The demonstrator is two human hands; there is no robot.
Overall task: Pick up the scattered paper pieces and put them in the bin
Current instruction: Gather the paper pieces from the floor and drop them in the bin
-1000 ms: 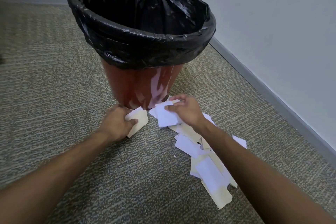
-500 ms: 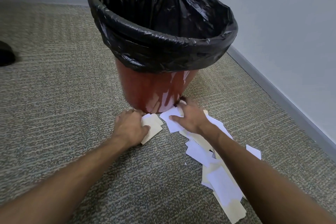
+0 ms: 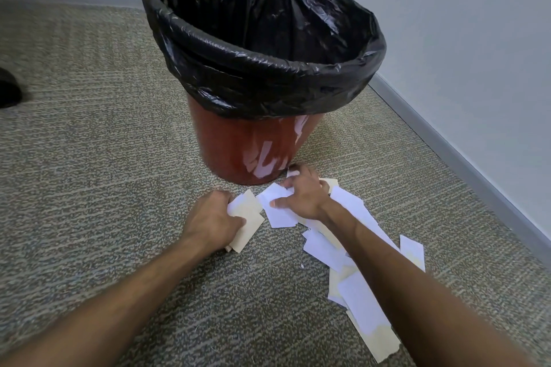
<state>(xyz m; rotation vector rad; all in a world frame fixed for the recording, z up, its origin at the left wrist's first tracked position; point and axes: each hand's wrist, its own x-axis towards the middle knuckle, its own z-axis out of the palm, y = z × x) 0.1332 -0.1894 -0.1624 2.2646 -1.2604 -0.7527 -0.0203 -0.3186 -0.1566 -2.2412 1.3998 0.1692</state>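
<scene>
Head view: left hand (image 3: 213, 222) grasps a small stack of papers (image 3: 247, 219); right hand (image 3: 301, 195) pinches a white piece (image 3: 278, 211); other paper pieces (image 3: 357, 292) lie scattered on carpet (image 3: 104, 173) before the bin (image 3: 256, 146)

light: bright, even, diffuse; source not visible
shadows: soft, faint under bin (image 3: 238, 146)
glare: white reflections on bin's near red wall, sheen on liner (image 3: 268, 24)
focus: mostly sharp, slight softness in carpet (image 3: 89, 173)
distortion: wide-angle, baseboard (image 3: 447, 143) bows at right
</scene>
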